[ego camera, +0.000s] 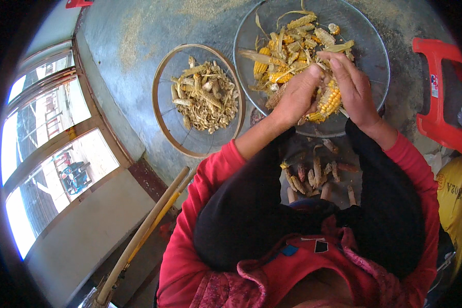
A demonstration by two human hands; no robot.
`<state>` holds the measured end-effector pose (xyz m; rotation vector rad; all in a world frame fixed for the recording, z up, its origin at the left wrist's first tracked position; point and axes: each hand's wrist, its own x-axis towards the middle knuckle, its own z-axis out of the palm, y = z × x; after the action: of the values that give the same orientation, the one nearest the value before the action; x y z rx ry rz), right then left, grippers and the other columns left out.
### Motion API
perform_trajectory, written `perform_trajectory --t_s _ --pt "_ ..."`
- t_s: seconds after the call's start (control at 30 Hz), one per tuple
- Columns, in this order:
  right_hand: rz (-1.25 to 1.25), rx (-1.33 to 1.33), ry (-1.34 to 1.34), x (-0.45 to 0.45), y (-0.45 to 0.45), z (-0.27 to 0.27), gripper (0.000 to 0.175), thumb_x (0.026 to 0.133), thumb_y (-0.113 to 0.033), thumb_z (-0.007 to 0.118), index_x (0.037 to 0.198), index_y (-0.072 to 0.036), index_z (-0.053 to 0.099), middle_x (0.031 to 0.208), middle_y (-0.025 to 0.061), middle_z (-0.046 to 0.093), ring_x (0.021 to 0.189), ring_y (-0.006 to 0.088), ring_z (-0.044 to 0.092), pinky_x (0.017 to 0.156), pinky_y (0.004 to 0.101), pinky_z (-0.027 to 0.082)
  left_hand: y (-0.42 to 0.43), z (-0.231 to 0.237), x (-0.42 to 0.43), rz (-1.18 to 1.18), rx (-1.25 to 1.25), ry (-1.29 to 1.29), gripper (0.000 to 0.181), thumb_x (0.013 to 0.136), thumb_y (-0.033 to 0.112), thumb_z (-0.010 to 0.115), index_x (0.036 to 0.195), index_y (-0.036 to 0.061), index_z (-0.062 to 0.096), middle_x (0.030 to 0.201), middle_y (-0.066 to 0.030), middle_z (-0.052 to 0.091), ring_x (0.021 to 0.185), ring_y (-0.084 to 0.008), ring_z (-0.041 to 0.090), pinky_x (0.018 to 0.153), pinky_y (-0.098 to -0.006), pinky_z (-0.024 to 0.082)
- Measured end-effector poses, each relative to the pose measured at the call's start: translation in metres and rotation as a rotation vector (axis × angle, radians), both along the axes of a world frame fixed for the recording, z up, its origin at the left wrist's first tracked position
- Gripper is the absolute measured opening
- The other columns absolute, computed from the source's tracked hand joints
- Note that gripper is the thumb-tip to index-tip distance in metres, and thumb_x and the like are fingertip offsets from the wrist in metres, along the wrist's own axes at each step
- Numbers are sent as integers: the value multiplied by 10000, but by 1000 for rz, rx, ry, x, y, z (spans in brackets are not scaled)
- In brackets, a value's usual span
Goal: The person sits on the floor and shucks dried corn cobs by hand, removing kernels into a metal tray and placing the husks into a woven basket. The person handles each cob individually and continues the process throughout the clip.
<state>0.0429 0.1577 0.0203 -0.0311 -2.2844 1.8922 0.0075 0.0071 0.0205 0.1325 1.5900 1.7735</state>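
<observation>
Both of my hands are together over the near part of a wide, round metal-rimmed tray (388, 73). My left hand (298, 92) and my right hand (350, 86) are closed around a piece of corn between them; its exact shape is partly hidden by the fingers. A yellow corn cob (330, 99) lies just below the fingers, and I cannot tell whether it is gripped. Behind my hands, the tray bears a heap of yellow cobs, husks and pale stripped cobs (302, 21).
A wooden-rimmed round sieve (156, 96) with small cobs and husk scraps stands on the left. Several cobs (317, 169) lie between the legs. A red plastic stool (427, 88) and yellow sack (456, 208) are at the right. Wooden poles (146, 231) lean at the lower left.
</observation>
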Motion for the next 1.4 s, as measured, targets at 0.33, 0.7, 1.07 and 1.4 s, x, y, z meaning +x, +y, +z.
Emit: perform_trajectory --t_s 0.33,0.7,1.07,1.4 --pt "-57 33 86 1 -7 3 365 1030 -203 346 1256 17 531 1059 148 664 1006 195 627 879 297 458 5 -9 -5 -106 -18 553 264 975 246 524 864 6 539 669 -107 485 619 -161 447 585 -330 423" --pt "-35 -31 52 1 -7 8 369 1027 -176 325 1260 27 528 1159 155 628 1102 203 582 969 295 405 6 -16 0 1 47 614 219 997 169 450 866 3 505 676 -81 434 603 -167 408 566 -333 398" --pt "26 20 -113 1 3 6 353 997 -200 394 1182 34 583 1119 145 646 1060 204 601 935 306 431 4 1 -4 -147 -29 724 340 938 340 580 947 0 573 747 -124 572 646 -227 579 610 -352 466" --pt "-7 -92 -97 4 -3 5 355 1000 -189 379 1192 35 577 1095 145 648 1031 178 595 921 289 432 -1 -2 -4 -170 -101 649 259 958 269 547 930 13 570 722 -170 560 640 -310 573 583 -374 450"
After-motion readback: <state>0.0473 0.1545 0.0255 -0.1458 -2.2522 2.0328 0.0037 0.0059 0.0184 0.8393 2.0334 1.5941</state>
